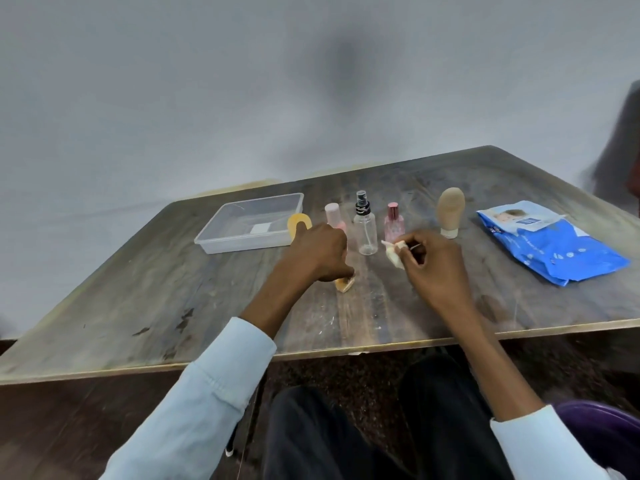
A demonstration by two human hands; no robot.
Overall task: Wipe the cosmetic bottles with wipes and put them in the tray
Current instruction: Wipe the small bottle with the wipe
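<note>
A clear plastic tray [225, 233] sits at the left of the worn wooden table [173, 289], with what looks like a small white label on its floor. Just beside its right edge stands a yellow-orange bottle [299, 223], partly hidden by the left hand [317, 252]. That hand reaches forward with its fingers curled down around a small tan item [344, 284] resting on the table — it is blurred, so it may be a little cosmetic bottle or cap. Behind the hand stands a pink bottle [334, 216] with a pale cap, then a clear spray bottle [365, 230] with a black nozzle, then a small pink perfume bottle [394, 223] with a metallic rose cap; these 3 stand upright in a row, near one another but apart. In front of the perfume bottle, the right hand [433, 265] pinches a crumpled white wipe [394, 254] between thumb and fingers, held just above the table. Further right a beige tube [450, 211] stands upside down on its white cap. At the far right lies a blue pack of wipes [550, 244], flat on the table and well apart from the bottles. Pale blue sleeves [207, 393] cover both forearms — dark trousers [329, 438] show below the table edge.
</note>
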